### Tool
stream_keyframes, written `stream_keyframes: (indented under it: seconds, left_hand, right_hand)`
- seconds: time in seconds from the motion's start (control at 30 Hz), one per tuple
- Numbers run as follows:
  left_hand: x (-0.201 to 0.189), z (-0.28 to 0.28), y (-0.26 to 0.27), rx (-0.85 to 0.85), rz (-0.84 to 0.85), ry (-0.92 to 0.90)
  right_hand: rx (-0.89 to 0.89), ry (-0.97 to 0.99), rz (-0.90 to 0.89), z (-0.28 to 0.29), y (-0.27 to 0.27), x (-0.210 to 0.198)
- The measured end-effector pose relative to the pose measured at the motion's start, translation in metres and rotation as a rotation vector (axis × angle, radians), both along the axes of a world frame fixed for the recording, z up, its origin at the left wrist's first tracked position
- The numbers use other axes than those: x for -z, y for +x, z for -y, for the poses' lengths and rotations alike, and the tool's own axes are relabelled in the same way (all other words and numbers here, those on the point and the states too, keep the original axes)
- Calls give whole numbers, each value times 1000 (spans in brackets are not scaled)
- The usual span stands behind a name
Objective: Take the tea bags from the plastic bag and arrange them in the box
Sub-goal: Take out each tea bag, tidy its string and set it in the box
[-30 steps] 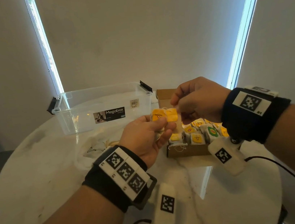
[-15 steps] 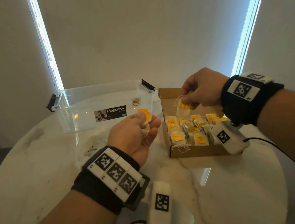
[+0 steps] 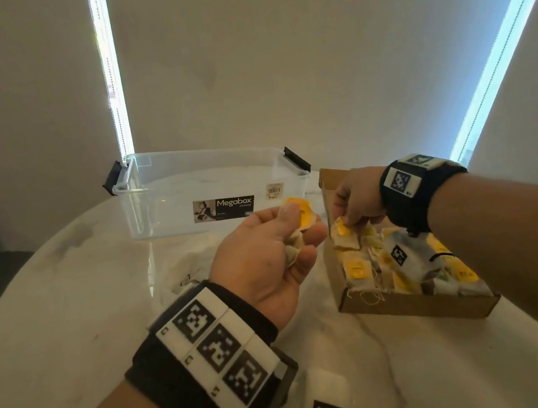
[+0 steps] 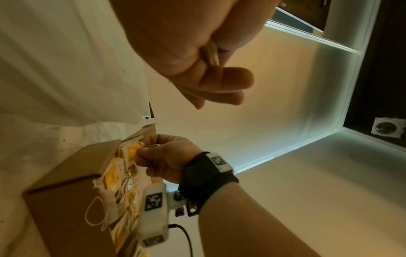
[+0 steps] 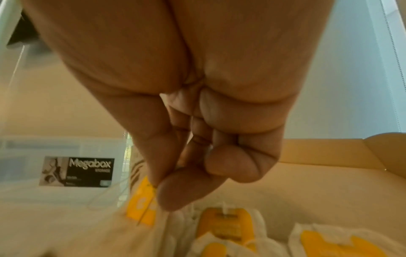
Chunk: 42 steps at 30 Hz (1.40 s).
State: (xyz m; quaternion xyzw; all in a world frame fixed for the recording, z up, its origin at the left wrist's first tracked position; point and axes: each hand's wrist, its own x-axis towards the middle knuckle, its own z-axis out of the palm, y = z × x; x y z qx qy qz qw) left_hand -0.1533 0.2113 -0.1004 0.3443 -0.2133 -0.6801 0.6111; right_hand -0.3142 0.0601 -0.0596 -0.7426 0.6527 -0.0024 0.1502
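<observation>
Pale blinds with bright slits of daylight stood behind a round white marble table (image 3: 71, 335), its top glossy and faintly veined. On the far side sat a clear plastic tub (image 3: 170, 197) with black clips and a "Megabox" label; nothing showed inside it. Just near it, left of centre, a crumpled thin plastic bag (image 3: 186, 267) lay flat on the marble. To the right stood a shallow brown cardboard box (image 3: 410, 308), its flap up at the far end, packed with white paper tea bags (image 3: 356, 267) bearing yellow tags, standing in rows; one loose string hung over the near wall.

The left hand (image 3: 268, 259) was held palm up above the table, between the tub and the box, its thumb and curled fingers clamped on a tea bag with a yellow tag (image 3: 301, 211) sticking up past the thumb. The right hand (image 3: 356, 198) reached down into the far left corner of the box, fingertips pressed together, pinching the top of another tea bag (image 5: 142, 203) that sat among the packed ones at the left wall.
</observation>
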Motion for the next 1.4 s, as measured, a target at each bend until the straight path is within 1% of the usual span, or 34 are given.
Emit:
stream_keyframes:
  seconds: [0.17, 0.23, 0.3, 0.37, 0.4, 0.47, 0.5, 0.53, 0.6, 0.67, 0.73, 0.8, 0.83, 0.9, 0.93, 0.97, 1.03, 1.1, 1.27, 1.4]
  left_hand:
    - [4, 5, 3, 18, -32, -10]
    - [4, 6, -1, 13, -24, -8]
    - [1, 7, -5, 7, -21, -1]
    - [-2, 9, -9, -3, -25, 10]
    - [-3, 10, -11, -10, -30, 10]
    - [-3, 11, -14, -23, -33, -2]
    - [-4, 11, -15, -25, -32, -10]
    - [-3, 11, -17, -26, -26, -17]
    - [-1, 10, -21, -37, -13, -23]
    - [-1, 9, -25, -26, -9, -24]
    - [-3, 7, -26, 4, -9, -28]
    - [-4, 6, -27, 22, -27, -6]
    - [-4, 6, -25, 23, -41, 18]
    - [-3, 5, -21, 20, -62, 68]
    - [-3, 4, -19, 18, -66, 85]
    - [-3, 3, -17, 13, -67, 92]
    - [-3, 2, -13, 7, -79, 90]
    - [-4, 1, -10, 12, -117, 85]
    - [-3, 0, -7, 39, -199, 90]
    - [-3, -2, -7, 79, -265, 76]
  right_hand:
    - [3, 31, -33, 12, 3, 9]
    - [31, 23, 6, 6, 2, 6]
    - [67, -32, 69, 0, 0, -4]
    - [55, -105, 195, -8, -2, -16]
    - [35, -102, 311, -15, -1, -23]
    - [-26, 13, 542, -34, 2, -31]
    - [-65, 96, 606, -45, 4, -34]
    - [-111, 158, 622, -56, 5, -36]
    - [-205, 175, 576, -70, 6, -37]
    - [-259, 112, 532, -77, 4, -37]
    - [-253, 50, 526, -77, -2, -38]
    - [-192, -14, 533, -74, -9, -39]
    - [-164, -60, 502, -71, -12, -39]
    - [-160, -144, 339, -65, -19, -38]
    - [-175, -146, 269, -63, -22, -37]
    - [-183, -121, 249, -62, -24, -35]
    - [-162, -76, 271, -58, -28, -32]
    - [-144, -53, 238, -53, -30, -29]
    - [-138, 134, 194, -38, -31, -19]
    - [-91, 118, 132, -20, -25, -4]
